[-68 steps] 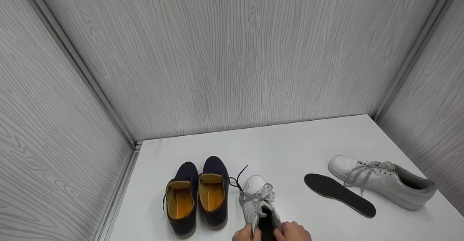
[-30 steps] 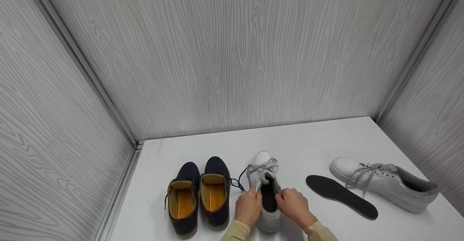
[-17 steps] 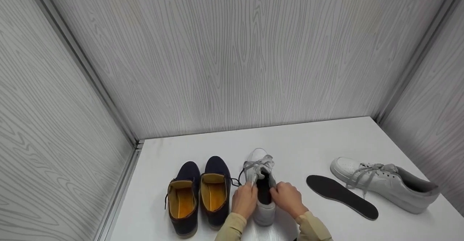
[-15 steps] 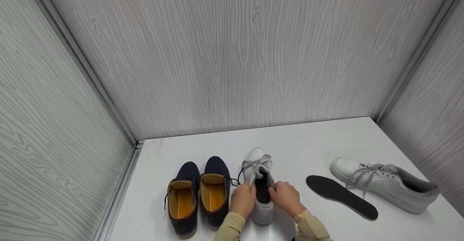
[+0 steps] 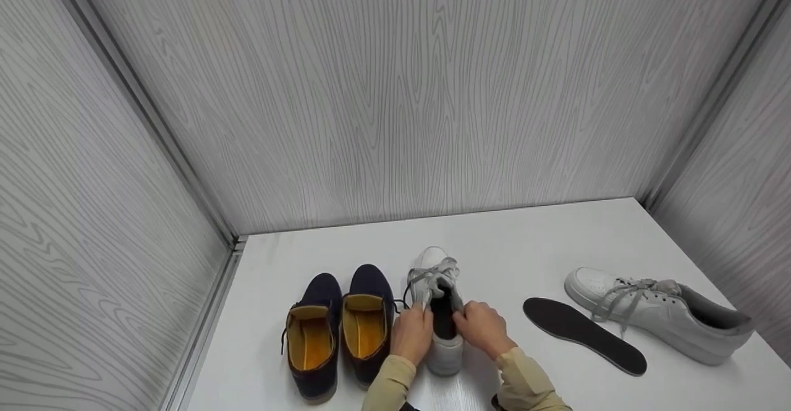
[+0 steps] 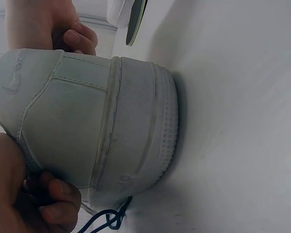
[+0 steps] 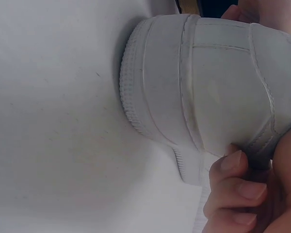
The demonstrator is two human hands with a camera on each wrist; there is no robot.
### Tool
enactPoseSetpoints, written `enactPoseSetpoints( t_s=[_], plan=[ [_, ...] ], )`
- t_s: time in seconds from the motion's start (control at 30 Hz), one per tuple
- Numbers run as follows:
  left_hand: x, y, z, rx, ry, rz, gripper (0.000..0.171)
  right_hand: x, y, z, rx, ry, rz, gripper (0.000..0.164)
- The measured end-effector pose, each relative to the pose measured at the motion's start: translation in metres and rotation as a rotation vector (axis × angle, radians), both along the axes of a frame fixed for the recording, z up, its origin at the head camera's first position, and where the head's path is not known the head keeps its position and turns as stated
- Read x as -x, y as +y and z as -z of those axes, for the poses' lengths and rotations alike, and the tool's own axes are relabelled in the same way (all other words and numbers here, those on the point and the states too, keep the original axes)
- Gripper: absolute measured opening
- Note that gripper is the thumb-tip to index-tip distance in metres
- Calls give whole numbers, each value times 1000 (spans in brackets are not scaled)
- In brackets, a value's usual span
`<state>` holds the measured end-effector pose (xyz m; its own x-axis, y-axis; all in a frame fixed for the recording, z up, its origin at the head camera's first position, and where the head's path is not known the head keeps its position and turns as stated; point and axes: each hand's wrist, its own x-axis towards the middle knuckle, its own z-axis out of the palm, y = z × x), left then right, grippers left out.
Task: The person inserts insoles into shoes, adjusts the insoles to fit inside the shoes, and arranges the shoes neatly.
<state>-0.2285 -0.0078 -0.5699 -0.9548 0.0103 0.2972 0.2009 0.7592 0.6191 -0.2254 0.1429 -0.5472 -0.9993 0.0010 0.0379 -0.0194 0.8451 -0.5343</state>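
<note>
A white sneaker [image 5: 445, 360] with grey laces points toward the back wall, its inside dark. My left hand [image 5: 412, 334] pinches the left side of its collar, and my right hand [image 5: 484, 326] pinches the right side. In the left wrist view the heel [image 6: 68, 121] shows from behind, the left fingers [image 6: 58, 206] curled at the collar edge. From the right wrist view, the right fingers [image 7: 235, 189] curl by the opposite edge, below the heel counter. The sole is right at the white table, and the thumbs are mostly hidden in the wrist views.
Two dark blue shoes with yellow-orange linings, an outer one [image 5: 318, 377] and an inner one [image 5: 371, 361], stand to the left. A black insole [image 5: 584, 335] lies to the right, beside a second white sneaker [image 5: 655, 315]. A grey wood-grain wall [image 5: 408, 102] rises behind the table [image 5: 494, 238].
Both hands have slid the sneaker away toward the back wall, then somewhat left, closer to the dark blue shoes. The grip on its collar continues; the other shoes and insole stay put.
</note>
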Motion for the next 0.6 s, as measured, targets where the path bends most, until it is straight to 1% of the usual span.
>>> enactPoseSetpoints(
  t_s=[0.17,0.33,0.6],
  plan=[
    [-1,-1,0,14,15,8,24,-1,0,0,6,-4,-26,29],
    [-2,-4,0,9,6,24,24,-3,-2,-1,5,4,-35,28],
    [-4,-2,2,26,-14,-7,24,-3,-3,1,21,-37,-28,29]
  ],
)
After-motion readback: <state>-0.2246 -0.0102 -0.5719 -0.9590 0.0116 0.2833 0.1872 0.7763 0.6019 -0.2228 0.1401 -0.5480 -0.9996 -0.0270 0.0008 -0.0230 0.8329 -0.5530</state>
